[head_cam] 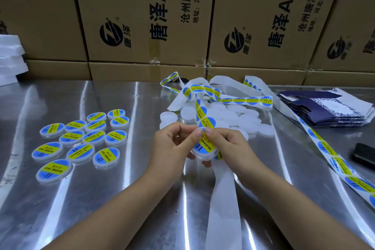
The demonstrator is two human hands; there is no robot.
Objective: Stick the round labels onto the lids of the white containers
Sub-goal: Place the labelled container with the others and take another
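Observation:
My left hand (172,144) holds a small white container (205,153) from below, above the steel table. A blue-and-yellow round label (206,144) lies on its lid. My right hand (225,144) pinches the label strip (205,119) at the lid's far edge, where both thumbs meet. The strip's bare white backing (223,199) hangs down toward me. Several labelled containers (81,138) lie in a group at the left. A pile of plain white containers (233,115) sits just beyond my hands.
More label strip (324,148) runs along the right side of the steel table (121,199). A stack of flat dark-blue cartons (328,107) lies at the far right, with a black phone (365,155) near it. Cardboard boxes (142,16) wall off the back. White foam pieces (10,59) sit far left.

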